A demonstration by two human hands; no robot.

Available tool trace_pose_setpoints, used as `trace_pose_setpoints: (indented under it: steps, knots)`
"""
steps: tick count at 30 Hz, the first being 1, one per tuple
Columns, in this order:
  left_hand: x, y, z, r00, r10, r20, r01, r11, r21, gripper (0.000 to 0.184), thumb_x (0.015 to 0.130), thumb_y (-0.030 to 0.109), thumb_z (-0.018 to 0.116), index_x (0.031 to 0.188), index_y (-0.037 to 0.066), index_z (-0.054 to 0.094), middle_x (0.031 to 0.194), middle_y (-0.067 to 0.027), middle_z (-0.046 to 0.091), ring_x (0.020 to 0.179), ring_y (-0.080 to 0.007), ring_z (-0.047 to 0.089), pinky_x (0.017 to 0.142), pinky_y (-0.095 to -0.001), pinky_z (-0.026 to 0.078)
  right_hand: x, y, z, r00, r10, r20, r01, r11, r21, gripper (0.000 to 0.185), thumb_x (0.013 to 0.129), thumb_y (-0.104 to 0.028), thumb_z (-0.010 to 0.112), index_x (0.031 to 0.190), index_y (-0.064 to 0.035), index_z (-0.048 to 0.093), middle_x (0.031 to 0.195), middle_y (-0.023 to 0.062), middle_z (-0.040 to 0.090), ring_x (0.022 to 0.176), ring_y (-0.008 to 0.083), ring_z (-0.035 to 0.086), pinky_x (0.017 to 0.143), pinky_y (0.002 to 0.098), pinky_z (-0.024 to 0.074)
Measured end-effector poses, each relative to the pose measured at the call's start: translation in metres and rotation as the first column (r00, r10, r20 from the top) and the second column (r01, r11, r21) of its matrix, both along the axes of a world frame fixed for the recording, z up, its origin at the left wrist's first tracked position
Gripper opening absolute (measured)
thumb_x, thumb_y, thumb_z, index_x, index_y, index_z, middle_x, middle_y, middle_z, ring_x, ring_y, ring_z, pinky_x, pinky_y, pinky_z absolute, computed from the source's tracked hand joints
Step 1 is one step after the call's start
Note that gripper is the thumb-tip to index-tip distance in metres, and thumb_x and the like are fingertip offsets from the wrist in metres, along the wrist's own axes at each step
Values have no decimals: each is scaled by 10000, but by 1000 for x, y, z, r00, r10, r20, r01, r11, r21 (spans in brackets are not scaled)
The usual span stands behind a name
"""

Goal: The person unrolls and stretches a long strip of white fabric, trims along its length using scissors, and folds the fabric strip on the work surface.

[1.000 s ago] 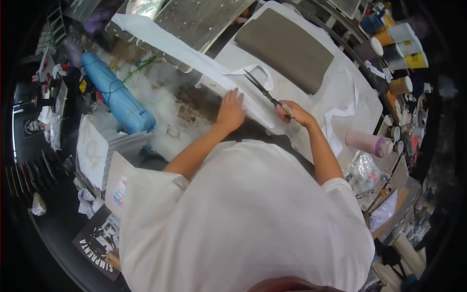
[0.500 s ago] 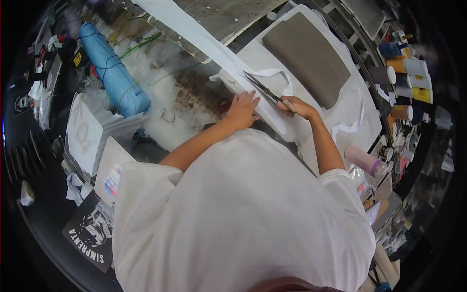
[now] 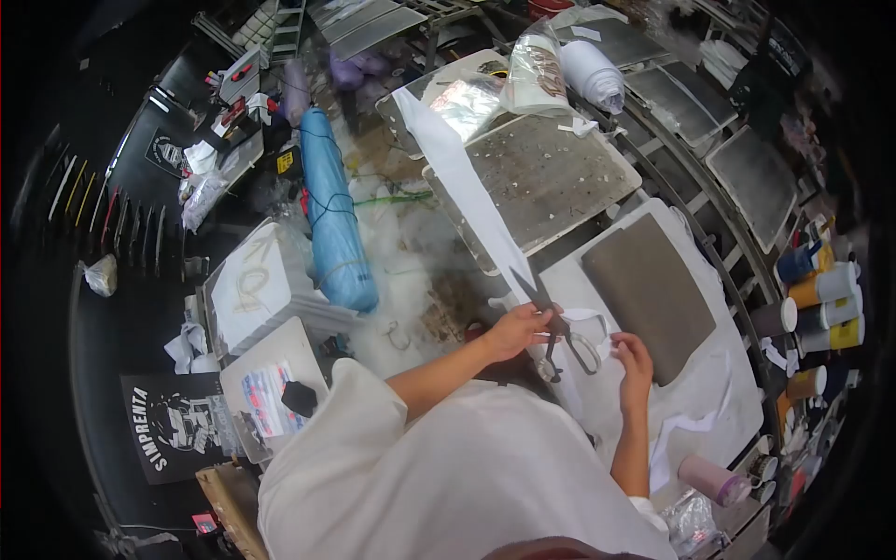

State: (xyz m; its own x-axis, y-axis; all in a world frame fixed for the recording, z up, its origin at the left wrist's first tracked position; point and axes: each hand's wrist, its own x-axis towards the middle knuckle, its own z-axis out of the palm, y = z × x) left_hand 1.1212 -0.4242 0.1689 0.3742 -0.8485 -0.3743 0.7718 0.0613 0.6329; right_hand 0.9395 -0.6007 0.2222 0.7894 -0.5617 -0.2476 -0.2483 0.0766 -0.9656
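Observation:
My left hand (image 3: 519, 332) is closed around the dark metal scissors (image 3: 557, 325), near their pivot. Their blades point up and away over a long white strip of material (image 3: 462, 173), and the looped handles hang toward me. To the right, my right hand (image 3: 635, 362) has loosely curled fingers, slightly apart. Its fingertips are beside a thin, curling white offcut (image 3: 590, 315); whether they touch it I cannot tell. Both hands are over a white-covered board (image 3: 695, 392) that carries a grey-brown panel (image 3: 649, 294).
A stained flat platen (image 3: 551, 177) lies beyond the board. On the left are a blue wrapped roll (image 3: 336, 224) and a plastic box (image 3: 257, 280). Several ink tubs (image 3: 826, 308) line the right side, near a pink bottle (image 3: 712, 480). A white roll (image 3: 593, 77) stands at the back.
The scissors have passed from my right hand to my left. My left hand has come off the white strip, and my right hand is now beside the offcut. The view has tilted up.

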Motion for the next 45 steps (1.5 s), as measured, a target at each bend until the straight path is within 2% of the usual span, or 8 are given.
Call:
trace_pose_setpoints:
  steps: [3,6,11,21,25,27,31,45]
  knots:
    - [15,-2,13,995,-92,28,95,988,-123,294,970,220,554,1196,33,556,1111,-141,649,1083,-244,606,996,-389,446,5,7,-18,941,293,170,-333,709,622,413,977,-289,434,1208,25,570,1151,129,623,1080,234,580,869,380,474]
    - [15,-7,-2,967,-223,121,243,953,-184,323,943,206,593,1204,19,547,1085,-166,661,1076,-256,611,984,-384,450,11,27,-28,853,181,489,-522,283,805,614,957,-429,481,1361,30,429,1331,184,513,1146,275,544,950,408,435]
    - [15,-9,-16,967,-250,-41,221,911,-348,326,932,223,605,1187,24,562,1112,-168,658,1127,-264,595,931,-400,466,14,30,-38,910,304,282,-394,425,815,464,917,-104,566,1340,-30,393,1239,120,532,1022,203,579,841,329,502]
    - [0,-22,-19,930,-368,-17,336,867,-369,232,961,111,549,1181,41,565,1151,-153,652,1245,-298,519,938,-375,471,12,30,-23,823,566,49,-486,657,577,501,847,-194,720,1288,-57,525,984,29,646,973,125,563,901,282,436]
    - [-14,-19,-41,884,-397,246,396,917,54,256,953,171,564,1148,15,621,1203,-146,627,1178,-294,547,1001,-351,411,-17,-6,-34,846,490,-211,-438,864,249,428,822,-135,735,1198,-39,554,957,28,646,876,141,592,860,299,457]
    - [-22,-2,-66,170,-547,820,157,836,526,317,894,195,631,1153,13,626,1213,-174,603,1194,-326,510,1034,-396,392,-34,-28,-44,797,530,-289,-479,847,231,413,823,-78,700,1203,-39,546,978,35,644,911,134,593,860,294,464]
    - [-44,13,-81,-67,-491,868,45,868,494,492,802,205,702,1245,25,585,1406,-188,427,1310,-353,372,1097,-425,319,-44,-36,-76,772,510,-379,-427,858,286,428,853,-255,698,1204,-57,556,973,44,619,960,113,571,870,283,443]
    - [-54,19,-83,-203,-603,771,21,785,619,678,782,214,719,1386,58,453,1508,-169,296,1378,-360,269,1146,-447,229,-1,-65,-99,613,704,-359,-631,709,314,467,869,-416,651,1186,-76,604,779,-24,510,689,79,447,645,236,388]
